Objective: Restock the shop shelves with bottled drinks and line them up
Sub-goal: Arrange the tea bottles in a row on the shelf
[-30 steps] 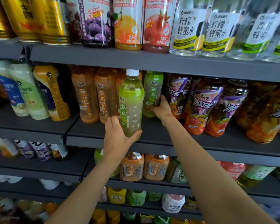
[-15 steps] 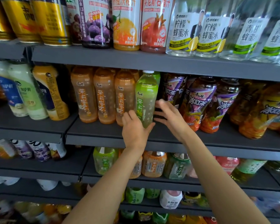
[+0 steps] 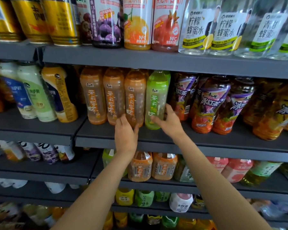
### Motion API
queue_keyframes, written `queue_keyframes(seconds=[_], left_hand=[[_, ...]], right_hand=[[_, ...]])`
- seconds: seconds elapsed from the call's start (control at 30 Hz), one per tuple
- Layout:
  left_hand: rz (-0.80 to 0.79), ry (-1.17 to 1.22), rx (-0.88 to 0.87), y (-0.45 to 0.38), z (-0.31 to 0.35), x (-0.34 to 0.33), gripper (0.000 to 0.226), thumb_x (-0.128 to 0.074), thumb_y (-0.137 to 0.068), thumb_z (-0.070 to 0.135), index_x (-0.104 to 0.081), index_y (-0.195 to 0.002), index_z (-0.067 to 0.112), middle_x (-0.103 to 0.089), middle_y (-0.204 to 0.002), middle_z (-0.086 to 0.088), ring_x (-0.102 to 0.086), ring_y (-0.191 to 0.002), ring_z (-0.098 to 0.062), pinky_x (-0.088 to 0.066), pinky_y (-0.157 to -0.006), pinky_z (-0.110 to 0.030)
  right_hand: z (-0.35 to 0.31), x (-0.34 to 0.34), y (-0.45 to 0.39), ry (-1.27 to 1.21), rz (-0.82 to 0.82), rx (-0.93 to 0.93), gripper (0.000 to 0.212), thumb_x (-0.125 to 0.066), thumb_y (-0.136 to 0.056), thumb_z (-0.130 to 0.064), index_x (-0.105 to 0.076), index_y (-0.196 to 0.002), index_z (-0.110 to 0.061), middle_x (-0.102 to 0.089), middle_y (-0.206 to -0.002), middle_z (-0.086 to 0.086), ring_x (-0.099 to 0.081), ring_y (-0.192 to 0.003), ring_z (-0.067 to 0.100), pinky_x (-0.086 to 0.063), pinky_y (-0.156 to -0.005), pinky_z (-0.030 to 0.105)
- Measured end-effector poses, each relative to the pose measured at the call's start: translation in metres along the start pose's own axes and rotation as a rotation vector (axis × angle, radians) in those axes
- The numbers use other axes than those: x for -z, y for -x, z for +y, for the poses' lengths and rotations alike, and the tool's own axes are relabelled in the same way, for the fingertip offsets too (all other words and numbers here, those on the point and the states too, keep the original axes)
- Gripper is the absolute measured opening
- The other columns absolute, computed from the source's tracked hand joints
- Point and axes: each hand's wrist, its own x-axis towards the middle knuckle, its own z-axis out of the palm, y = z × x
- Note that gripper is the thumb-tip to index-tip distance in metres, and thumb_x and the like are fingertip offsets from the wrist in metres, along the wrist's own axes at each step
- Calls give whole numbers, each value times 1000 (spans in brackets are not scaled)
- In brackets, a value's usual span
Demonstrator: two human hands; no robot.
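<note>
The right hand (image 3: 169,121) loosely cupped the green bottle (image 3: 156,100); the left hand (image 3: 125,131), fingers relaxed, touched the orange bottle (image 3: 134,97) beside it.

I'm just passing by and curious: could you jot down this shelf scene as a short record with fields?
Place: dark grey shop shelf, several tiers of drinks
Green bottle: upright, right of three orange bottles
Left hand: fingers relaxed, at the base of the rightmost orange bottle
Right hand: fingers curled round the green bottle's lower part
Right neighbours: purple-labelled bottles
</note>
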Motion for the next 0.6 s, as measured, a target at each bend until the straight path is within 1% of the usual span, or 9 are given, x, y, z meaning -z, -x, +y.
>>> queue_keyframes(seconds=[0.07,0.13,0.3,0.37,0.47,0.6], left_hand=[[1,-21,31,-4,4,-4,60,-59,-88,27,-34,-137,4,-36,-137,-17,-34,-128,-30,-33,-104,-37],[14,-17,82,-8,7,-8,59,-61,-87,28,-37,-135,3,-33,-138,-18,-32,-128,-31,-33,-105,-38],[78,25,97,-9,10,-14,55,-69,-81,25,-40,-121,1,-36,-133,-19,-40,-121,-32,-39,-99,-37],[88,34,90,-9,11,-16,56,-71,-79,24,-41,-120,1,-36,-131,-19,-41,-120,-32,-39,-99,-36],[95,30,83,-10,12,-17,58,-72,-78,25,-41,-119,0,-38,-128,-20,-43,-116,-32,-39,-96,-35],[95,32,83,-10,12,-16,59,-73,-77,26,-41,-119,1,-40,-125,-18,-44,-114,-31,-40,-94,-34]], right_hand=[[8,-11,7,47,81,21,63,-75,-77,-20,-43,-130,-9,-56,-122,6,-51,-116,19,-44,-96,32],[14,-17,10,76,139,30,59,-74,-78,-20,-45,-128,-8,-55,-122,9,-51,-115,22,-42,-92,27],[16,-18,5,109,135,9,58,-70,-82,-21,-43,-132,-9,-55,-126,8,-52,-116,21,-38,-89,22],[15,-23,6,104,161,-13,58,-67,-84,-21,-41,-134,-8,-53,-128,8,-50,-118,22,-38,-91,22],[13,-30,9,80,191,-32,59,-64,-87,-18,-37,-137,-7,-49,-132,10,-48,-121,24,-40,-97,28],[12,-28,11,79,178,-29,58,-62,-88,-16,-33,-138,-6,-46,-134,11,-46,-123,24,-37,-96,25]])
